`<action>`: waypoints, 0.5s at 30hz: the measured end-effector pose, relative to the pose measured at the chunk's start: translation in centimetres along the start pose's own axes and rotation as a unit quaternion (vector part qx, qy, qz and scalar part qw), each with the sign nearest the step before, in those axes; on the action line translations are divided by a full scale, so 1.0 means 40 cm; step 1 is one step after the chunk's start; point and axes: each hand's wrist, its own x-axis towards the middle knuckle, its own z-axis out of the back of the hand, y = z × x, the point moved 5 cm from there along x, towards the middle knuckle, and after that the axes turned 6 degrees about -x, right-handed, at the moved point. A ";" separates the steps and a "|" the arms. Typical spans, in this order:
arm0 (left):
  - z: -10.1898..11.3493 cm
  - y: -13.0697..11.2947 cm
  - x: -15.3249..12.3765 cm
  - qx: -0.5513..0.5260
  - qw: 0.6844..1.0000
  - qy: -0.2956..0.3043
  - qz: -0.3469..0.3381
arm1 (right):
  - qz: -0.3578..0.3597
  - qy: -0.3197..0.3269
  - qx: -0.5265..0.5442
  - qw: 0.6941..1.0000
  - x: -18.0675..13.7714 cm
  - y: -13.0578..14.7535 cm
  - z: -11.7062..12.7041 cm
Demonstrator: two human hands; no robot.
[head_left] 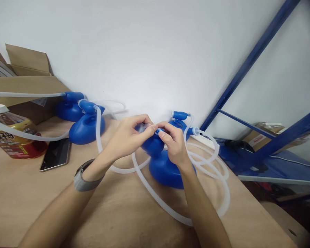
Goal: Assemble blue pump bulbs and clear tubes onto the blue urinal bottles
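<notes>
In the middle of the table stands a blue plastic bottle [167, 172] with a rounded body and a thick neck tilted toward the wall. My left hand [129, 134] is closed around the neck's mouth, where a clear part shows beside the fingers. Thumb and fingers of my right hand [174, 141] pinch a small blue piece at the same neck, which I cannot make out fully. Both hands' fingertips nearly meet there. A whitish translucent hose [165, 206] loops around the bottle and passes under my right forearm.
More blue bottles with hoses stand at the left [84, 129] and behind my right hand [179, 115]. A phone [55, 155], a drink bottle [23, 136] and a cardboard box [28, 82] are on the left. A blue metal shelf [248, 65] stands right of the table.
</notes>
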 end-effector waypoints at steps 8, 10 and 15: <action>0.006 -0.016 -0.010 0.019 0.994 -0.074 -0.074 | 0.052 -0.063 -0.065 0.995 -0.005 0.038 0.005; 0.001 -0.031 -0.016 0.044 0.989 -0.084 -0.115 | 0.085 -0.087 -0.099 0.988 -0.010 0.052 0.008; -0.010 -0.055 -0.025 0.095 0.976 -0.097 -0.172 | 0.125 -0.116 -0.142 0.975 -0.017 0.060 0.009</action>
